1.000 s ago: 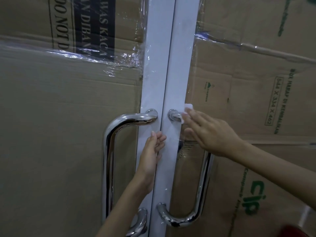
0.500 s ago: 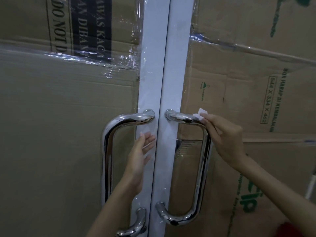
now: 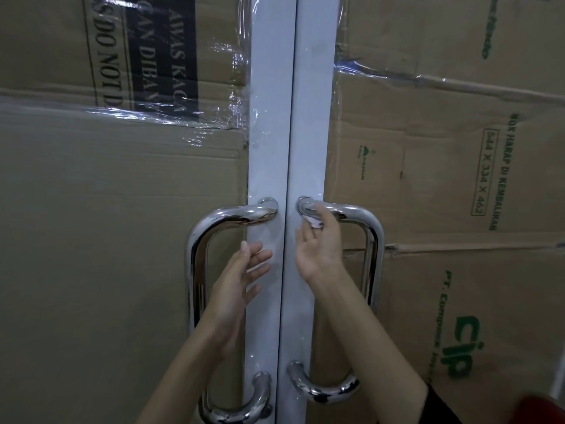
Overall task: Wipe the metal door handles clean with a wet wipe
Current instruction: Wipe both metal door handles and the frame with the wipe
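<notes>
With your right hand (image 3: 318, 249) pinching the wipe (image 3: 315, 222) under the right handle (image 3: 360, 211) near the door's middle edge (left hand (image 3: 241, 276) spread, holding nothing), wrap it round the bar and draw it outward firmly.

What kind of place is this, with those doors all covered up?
Probably a building under fit-out or renovation, at a double-door entrance. The door panels are covered with cardboard taped on with clear plastic film, and the white door frames and steel pull handles look newly installed.
</notes>
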Demonstrator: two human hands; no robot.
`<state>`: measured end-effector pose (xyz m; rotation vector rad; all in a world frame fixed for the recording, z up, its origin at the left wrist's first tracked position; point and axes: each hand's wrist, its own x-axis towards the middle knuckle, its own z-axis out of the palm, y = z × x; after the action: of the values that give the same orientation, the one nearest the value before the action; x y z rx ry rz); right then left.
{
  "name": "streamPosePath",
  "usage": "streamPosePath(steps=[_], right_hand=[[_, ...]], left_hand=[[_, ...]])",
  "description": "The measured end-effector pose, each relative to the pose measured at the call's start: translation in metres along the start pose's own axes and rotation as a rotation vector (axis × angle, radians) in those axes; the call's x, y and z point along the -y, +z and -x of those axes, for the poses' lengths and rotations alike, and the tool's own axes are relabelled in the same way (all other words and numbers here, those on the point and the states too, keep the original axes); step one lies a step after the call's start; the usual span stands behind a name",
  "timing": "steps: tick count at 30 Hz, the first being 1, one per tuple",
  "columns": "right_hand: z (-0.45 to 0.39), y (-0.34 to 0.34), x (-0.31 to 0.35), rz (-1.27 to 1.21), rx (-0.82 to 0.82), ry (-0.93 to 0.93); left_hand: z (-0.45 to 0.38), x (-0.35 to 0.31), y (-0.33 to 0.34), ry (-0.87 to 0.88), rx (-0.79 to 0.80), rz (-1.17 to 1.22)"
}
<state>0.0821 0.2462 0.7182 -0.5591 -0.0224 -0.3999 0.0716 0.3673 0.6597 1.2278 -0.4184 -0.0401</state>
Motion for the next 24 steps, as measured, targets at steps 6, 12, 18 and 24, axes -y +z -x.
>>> streamPosePath(steps=[6,12,18,24], right_hand=[[-0.003,0.013,0.021,-0.077,0.082,0.001],[-0.011,0.017,0.023,0.248,-0.017,-0.251],[-0.029,0.013,0.035,0.940,0.075,-0.860],[-0.046,0.001,0.044,2.242,0.181,-1.153]], left_hand=[[0.004,-0.007,-0.008,-0.018,-0.021,-0.017],[0.011,-0.006,-0.007,-0.024,0.015,-0.043],[0.012,-0.004,0.000,-0.022,0.062,-0.085],[0.013,0.000,0.014,-0.033,0.103,-0.103]])
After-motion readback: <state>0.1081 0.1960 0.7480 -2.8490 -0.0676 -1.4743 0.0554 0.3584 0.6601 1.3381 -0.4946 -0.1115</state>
